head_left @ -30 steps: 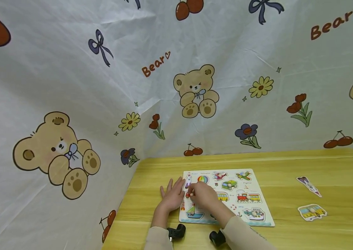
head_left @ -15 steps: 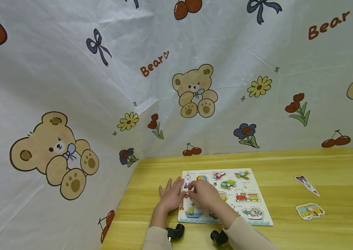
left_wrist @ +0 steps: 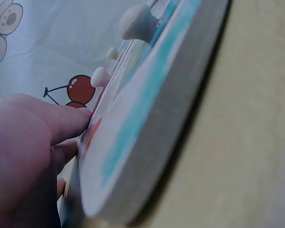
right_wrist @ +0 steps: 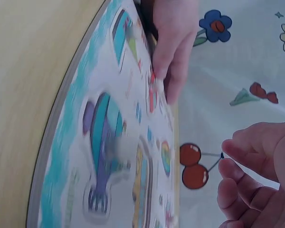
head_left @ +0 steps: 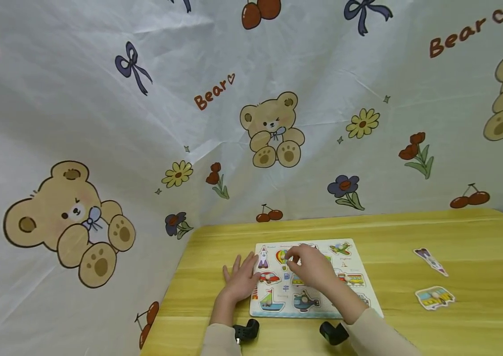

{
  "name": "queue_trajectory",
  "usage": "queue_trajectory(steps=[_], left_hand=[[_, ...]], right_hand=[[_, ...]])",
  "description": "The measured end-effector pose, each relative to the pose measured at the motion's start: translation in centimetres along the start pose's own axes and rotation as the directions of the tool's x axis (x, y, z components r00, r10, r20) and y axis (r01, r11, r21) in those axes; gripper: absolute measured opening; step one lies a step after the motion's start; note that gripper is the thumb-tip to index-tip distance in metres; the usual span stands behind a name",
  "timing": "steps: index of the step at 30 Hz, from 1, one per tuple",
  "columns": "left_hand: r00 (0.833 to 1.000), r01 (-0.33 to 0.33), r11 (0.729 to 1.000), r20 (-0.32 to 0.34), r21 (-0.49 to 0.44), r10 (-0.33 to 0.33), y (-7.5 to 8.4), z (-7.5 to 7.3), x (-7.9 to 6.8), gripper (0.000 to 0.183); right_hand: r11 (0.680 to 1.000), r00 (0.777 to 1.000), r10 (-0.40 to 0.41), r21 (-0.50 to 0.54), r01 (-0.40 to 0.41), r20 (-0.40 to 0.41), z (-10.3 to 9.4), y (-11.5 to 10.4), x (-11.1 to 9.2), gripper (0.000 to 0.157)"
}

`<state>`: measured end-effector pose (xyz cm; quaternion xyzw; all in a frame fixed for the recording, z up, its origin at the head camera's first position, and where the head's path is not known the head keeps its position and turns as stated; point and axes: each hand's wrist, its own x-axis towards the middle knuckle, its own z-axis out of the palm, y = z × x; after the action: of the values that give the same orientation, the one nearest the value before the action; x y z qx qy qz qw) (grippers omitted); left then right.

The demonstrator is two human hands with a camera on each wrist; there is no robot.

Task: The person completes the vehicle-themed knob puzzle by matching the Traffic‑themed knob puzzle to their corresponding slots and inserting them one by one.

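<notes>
A wooden knob puzzle board (head_left: 290, 313) with vehicle pieces lies on the table. My left hand (head_left: 240, 283) rests along its left edge, thumb on top, as the left wrist view also shows. Over the upper middle of the board is my right hand (head_left: 315, 269). In the right wrist view its fingers (right_wrist: 237, 185) are loosely bent with nothing between them, apart from the board. The red car piece (head_left: 269, 278) lies in the board beside my left fingers. Near it are the hot-air balloon (head_left: 281, 256), sailboat (head_left: 271, 302) and blue helicopter (head_left: 305, 301). My right hand and forearm hide several pieces.
A loose rocket piece (head_left: 431, 261) and a loose bus piece (head_left: 434, 297) lie on the wooden table (head_left: 478, 247), right of the board. A white cloth (head_left: 215, 39) printed with bears hangs behind and to the left. A black wrist camera (head_left: 334, 333) sits on the right wrist.
My right hand has left the red car and moved right, up off the board; the car now shows fully. My left hand stays on the edge. The head view has turned slightly right.
</notes>
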<state>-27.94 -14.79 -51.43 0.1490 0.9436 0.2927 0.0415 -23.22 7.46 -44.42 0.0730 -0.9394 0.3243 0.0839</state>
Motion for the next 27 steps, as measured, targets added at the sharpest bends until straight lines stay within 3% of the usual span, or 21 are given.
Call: queue_trajectory(steps=[19, 27], left_hand=[[1.0, 0.006, 1.0, 0.006, -0.005, -0.006, -0.1, -0.4, -0.2, 0.054], [1.0, -0.007, 1.0, 0.002, -0.002, 0.007, 0.0, -0.1, -0.2, 0.054]], right_hand=[[0.998, 0.996, 0.042, -0.053, -0.046, -0.074, -6.8, 8.3, -4.0, 0.016], [0.99, 0.988, 0.122, -0.057, -0.128, -0.099, -9.7, 11.6, -6.2, 0.019]])
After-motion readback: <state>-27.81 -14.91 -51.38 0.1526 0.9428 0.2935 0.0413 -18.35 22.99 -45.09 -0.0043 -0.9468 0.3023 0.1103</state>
